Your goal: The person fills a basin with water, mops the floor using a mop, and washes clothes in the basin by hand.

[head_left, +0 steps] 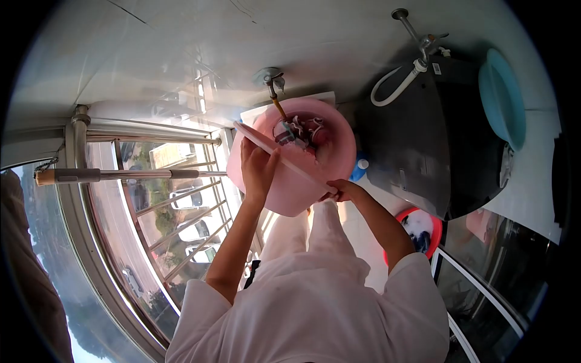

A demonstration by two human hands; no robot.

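Both our hands grasp a tilted pink basin, the left hand and right hand on its rim. Just beyond them, clothes lie in a second pink basin. Should our right hand slip, the tilted basin could swing down and knock that one; a steeper tilt could spill any contents, which we cannot see.

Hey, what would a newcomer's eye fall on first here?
Probably the tilted pink basin, held at centre by the left hand and right hand. Just beyond it, clothes lie near a tap. At far right, a blue basin stands out against a dark machine.
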